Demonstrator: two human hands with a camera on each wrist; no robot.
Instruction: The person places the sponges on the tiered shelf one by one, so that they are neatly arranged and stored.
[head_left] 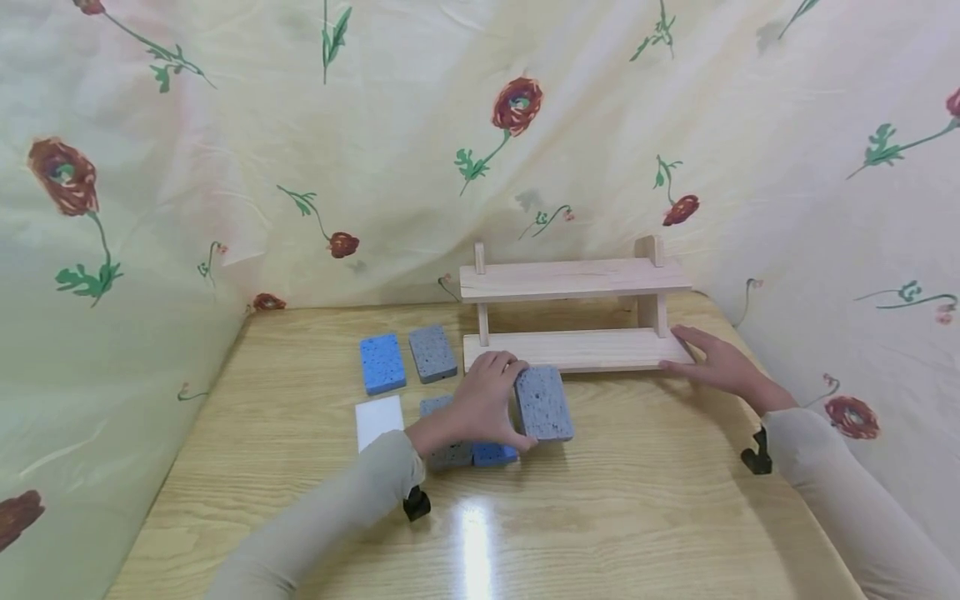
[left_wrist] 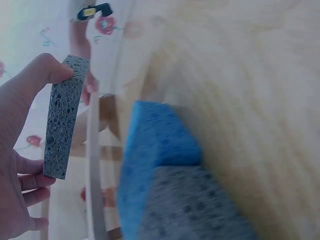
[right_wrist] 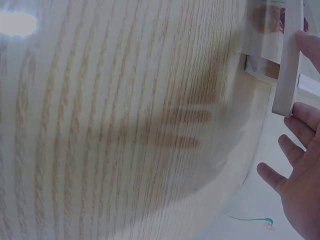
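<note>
My left hand holds a grey sponge by its edges, thumb on one end and fingers on the other, raised in front of the small two-tier wooden shelf. In the left wrist view this speckled sponge appears edge-on. My right hand grips the right end of the shelf's lower board, with the thumb at the front edge. From the right wrist, the board shows between thumb and index finger, while the other fingers are spread. Beneath my left hand lie a grey sponge and a blue sponge, partly hidden.
Left of the shelf, a blue sponge and a grey sponge lie on the wooden table. A white block lies nearer, partly behind my left wrist. Flowered cloth hangs behind the table and along both sides.
</note>
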